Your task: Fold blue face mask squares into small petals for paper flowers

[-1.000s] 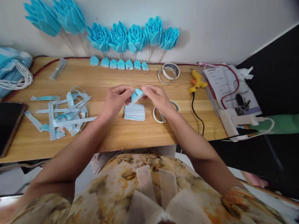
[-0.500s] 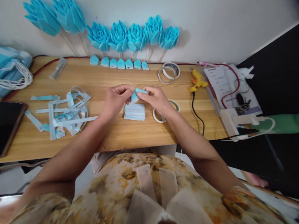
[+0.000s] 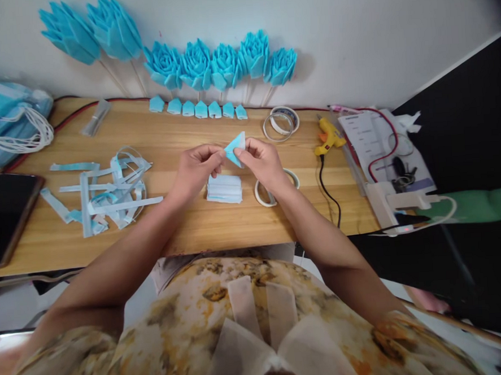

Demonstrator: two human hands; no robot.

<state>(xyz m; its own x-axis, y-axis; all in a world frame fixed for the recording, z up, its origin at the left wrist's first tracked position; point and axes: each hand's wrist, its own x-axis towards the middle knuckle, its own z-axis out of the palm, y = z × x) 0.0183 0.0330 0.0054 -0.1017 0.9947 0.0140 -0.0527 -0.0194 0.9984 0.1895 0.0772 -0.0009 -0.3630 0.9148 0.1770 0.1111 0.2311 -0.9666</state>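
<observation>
Both hands pinch one small blue folded piece (image 3: 236, 149), now a pointed triangle, above the middle of the wooden table (image 3: 185, 225). My left hand (image 3: 198, 169) holds its left corner with fingers closed. My right hand (image 3: 262, 161) grips its right side, fingers closed too. Just below them lies a small stack of cut blue-and-white pieces (image 3: 224, 189). A roll of tape (image 3: 271, 187) lies under my right wrist.
Seven small folded blue petals (image 3: 198, 107) line the table's back edge below blue flowers on sticks (image 3: 217, 65). Cut strips (image 3: 106, 188) lie left, with a phone (image 3: 4, 216) and a face mask pile (image 3: 6, 120). Tape rolls (image 3: 281, 122), a yellow glue gun (image 3: 327, 134) and a power strip (image 3: 398, 204) sit right.
The blue piece has been folded from a loose flap into a triangle and raised slightly, its point now up. Both hands stayed in place, my right hand closing in on it.
</observation>
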